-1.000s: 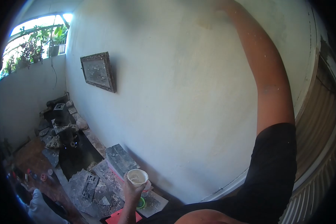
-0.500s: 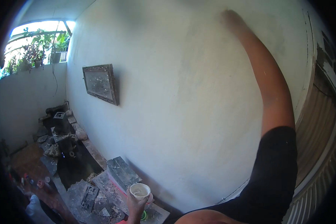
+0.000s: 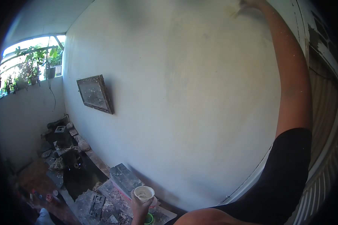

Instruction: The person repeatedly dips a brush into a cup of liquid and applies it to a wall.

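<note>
My left hand [image 3: 139, 207], low in the view, is wrapped round a white cup [image 3: 144, 192] with pale material inside. High at the top edge, my right hand [image 3: 253, 4] is closed on a small pale yellowish tool [image 3: 233, 12], which is blurred; its exact kind does not show. That tool is at the white wall [image 3: 199, 101], which has faint darker, streaky patches. My right arm is stretched up along the wall. Beneath the cup, a green ring-shaped item [image 3: 149, 218] partly shows.
A framed panel [image 3: 95, 94] hangs tilted on the wall. Below stand a grey box-like block [image 3: 124, 175] and a debris-covered slab [image 3: 85, 204]. Stones and blocks [image 3: 64, 140] lie further left. Another person's light-coloured clothing [image 3: 44, 217] shows at lower left. Potted plants [image 3: 33, 71] line the opening.
My right hand has moved right and up to the top edge, and the pale tool now shows. My view has shifted slightly. The cup stays in my left hand.
</note>
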The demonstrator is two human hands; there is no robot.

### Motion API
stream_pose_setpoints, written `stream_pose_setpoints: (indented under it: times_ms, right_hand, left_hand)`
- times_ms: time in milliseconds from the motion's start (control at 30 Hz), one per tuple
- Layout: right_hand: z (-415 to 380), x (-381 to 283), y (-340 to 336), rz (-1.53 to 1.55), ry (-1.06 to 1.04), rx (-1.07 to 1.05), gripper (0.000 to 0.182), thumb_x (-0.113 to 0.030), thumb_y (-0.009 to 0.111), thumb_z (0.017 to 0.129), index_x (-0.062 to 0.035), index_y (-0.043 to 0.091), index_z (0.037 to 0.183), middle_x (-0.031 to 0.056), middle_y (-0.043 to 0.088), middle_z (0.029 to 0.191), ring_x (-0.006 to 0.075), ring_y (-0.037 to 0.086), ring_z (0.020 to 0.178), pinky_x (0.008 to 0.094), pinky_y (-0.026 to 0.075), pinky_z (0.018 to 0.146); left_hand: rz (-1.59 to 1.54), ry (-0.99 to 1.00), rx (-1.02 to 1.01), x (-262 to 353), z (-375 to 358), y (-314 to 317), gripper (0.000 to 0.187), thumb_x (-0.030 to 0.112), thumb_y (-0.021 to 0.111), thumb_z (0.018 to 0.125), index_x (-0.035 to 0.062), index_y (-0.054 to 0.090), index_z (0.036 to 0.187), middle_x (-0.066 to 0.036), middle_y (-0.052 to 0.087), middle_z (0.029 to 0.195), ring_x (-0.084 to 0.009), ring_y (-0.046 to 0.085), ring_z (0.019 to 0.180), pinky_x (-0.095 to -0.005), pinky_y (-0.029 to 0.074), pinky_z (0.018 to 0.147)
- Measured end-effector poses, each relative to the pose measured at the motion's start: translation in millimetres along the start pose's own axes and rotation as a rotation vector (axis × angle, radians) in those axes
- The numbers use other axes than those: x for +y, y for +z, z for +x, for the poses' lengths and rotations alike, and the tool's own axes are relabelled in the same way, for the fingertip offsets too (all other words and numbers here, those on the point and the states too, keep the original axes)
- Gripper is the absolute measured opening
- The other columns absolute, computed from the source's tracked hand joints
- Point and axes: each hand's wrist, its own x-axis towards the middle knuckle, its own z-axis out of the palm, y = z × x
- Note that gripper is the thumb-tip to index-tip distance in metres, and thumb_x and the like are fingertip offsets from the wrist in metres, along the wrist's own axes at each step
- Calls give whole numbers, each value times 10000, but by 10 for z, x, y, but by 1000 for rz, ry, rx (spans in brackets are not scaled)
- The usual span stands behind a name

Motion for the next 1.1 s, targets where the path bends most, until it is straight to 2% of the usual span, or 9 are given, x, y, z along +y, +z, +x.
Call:
stream_pose_setpoints:
  times_ms: [133,233,333,567,700,800,867,900,1100]
  right_hand:
    - [591,404,75,-710,-539,348,230,-86,614,916,-51,722,1115,124,726,1049,198,684,985,326,539,901]
    - [-341,-7,272,-716,-259,-81,220,-86,612,918,-56,722,1106,121,725,1044,233,694,986,367,549,896]
    - [-157,504,651,-822,-823,-119,310,-203,604,934,-4,621,1171,170,660,1153,299,673,878,450,536,825]
    - [62,282,-91,41,-85,-370,217,-115,632,917,33,693,1064,132,717,977,263,705,902,423,568,836]
    - [200,320,2,141,-14,270,239,-108,616,928,15,646,1130,149,720,1028,280,707,908,412,560,806]
    - [807,782,300,-194,-481,446,259,-141,618,943,-64,618,1190,163,715,1093,296,701,933,415,544,822]
    - [426,648,493,-306,-378,143,316,-235,672,924,-124,630,1217,190,705,1129,290,679,1049,429,520,903]
    - [1161,1112,1082,-529,-860,42,176,-129,638,855,-45,724,984,159,714,937,285,690,798,405,556,781]
    - [-976,499,1188,-670,-966,-351,110,-155,700,817,-57,748,816,162,720,837,336,708,812,427,565,748]
  left_hand:
    - [5,-11,27,-93,-1,95,725,149,885,645,-12,487,1229,-178,637,1127,-316,651,1043,-397,509,904]
    - [7,10,8,-104,-11,94,713,149,882,640,-6,495,1219,-173,634,1114,-315,648,1038,-399,508,903]
    - [-39,8,21,-138,-15,118,701,160,877,645,-1,499,1214,-173,628,1112,-317,643,1034,-399,506,901]
    - [-63,-3,-14,-57,-134,152,726,170,873,661,-5,477,1244,-173,613,1153,-309,621,1078,-399,491,922]
    - [-34,13,-45,13,-246,191,758,152,875,662,-9,452,1271,-173,613,1155,-299,627,1070,-392,501,913]
    - [5,28,-43,-44,-357,211,766,143,876,663,-10,447,1280,-168,617,1147,-281,637,1045,-385,511,902]
    - [-4,16,-53,28,-438,163,767,141,877,664,-9,449,1283,-164,619,1146,-269,639,1039,-384,514,901]
    - [-18,5,-62,153,-497,130,766,141,877,664,-8,451,1282,-162,620,1148,-263,639,1041,-385,514,903]
    - [-60,56,-69,98,-806,-98,728,150,879,677,3,466,1258,-149,631,1132,-258,638,1060,-388,511,906]
